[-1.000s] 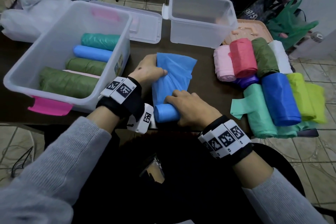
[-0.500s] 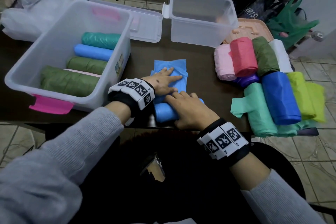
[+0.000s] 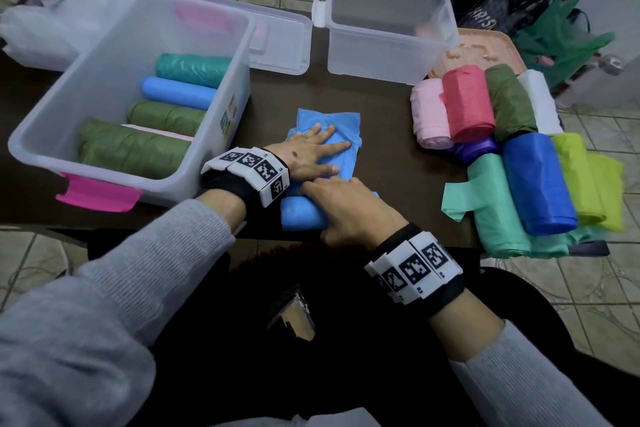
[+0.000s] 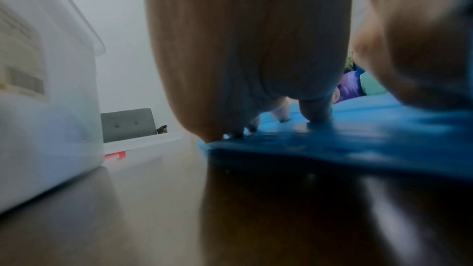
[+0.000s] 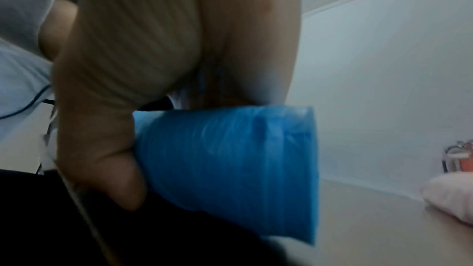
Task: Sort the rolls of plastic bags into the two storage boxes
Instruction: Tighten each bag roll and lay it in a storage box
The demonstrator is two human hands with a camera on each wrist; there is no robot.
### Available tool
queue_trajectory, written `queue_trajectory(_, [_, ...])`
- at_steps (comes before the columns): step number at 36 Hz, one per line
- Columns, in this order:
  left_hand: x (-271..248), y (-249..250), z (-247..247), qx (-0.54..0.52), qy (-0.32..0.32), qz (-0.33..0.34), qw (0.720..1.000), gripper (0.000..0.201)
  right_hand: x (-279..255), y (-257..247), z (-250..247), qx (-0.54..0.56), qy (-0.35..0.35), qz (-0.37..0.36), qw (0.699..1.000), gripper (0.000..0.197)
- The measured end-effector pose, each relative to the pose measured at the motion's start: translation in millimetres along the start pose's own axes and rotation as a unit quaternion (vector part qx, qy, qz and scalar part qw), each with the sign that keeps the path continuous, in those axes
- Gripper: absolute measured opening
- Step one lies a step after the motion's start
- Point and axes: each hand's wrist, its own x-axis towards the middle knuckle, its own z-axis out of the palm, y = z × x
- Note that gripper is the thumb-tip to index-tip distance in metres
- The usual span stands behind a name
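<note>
light blue roll (image 3: 300,215): middle hidden under right hand (image 3: 349,211) | box label (image 3: 227,114): too blurred to read

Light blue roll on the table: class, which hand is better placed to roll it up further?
Right. The right hand already rests on the light blue roll, thumb at its end, while the left hand lies flat on the loose sheet.

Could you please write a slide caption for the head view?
Left hand flattens a blue bag's tail while right hand holds its roll.
</note>
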Motion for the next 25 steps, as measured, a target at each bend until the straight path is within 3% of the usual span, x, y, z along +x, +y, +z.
queue_trajectory(9, [0.0, -1.9, -1.3, -0.062, 0.019, 0.014, 0.998, 0.059, -2.2, 9.3, 6.2, 0.089, 0.022, 0.010, 0.996, 0.054])
queue_trajectory(13, [3.0, -6.5, -1.9, -0.102, 0.043, 0.012, 0.994, 0.065, -4.7, 14.5, 5.4, 0.142, 0.027, 0.019, 0.989, 0.044])
queue_trajectory(18, [-0.7, -14.3, -5.3, -0.157, 0.114, 0.005, 0.981, 0.065, -3.8, 18.6, 4.3, 0.165, 0.049, 0.021, 0.985, 0.044])
queue_trajectory(21, [-3.7, -10.4, -6.4, -0.177, 0.173, 0.002, 0.969, 0.053, -2.9, 22.7, 1.5, 0.119, 0.036, 0.028, 0.992, 0.056])
queue_trajectory(25, [-10.7, -1.1, -4.6, -0.184, 0.243, -0.019, 0.952, 0.038, -0.4, 27.0, -4.3, 0.139, 0.023, 0.020, 0.990, 0.065])
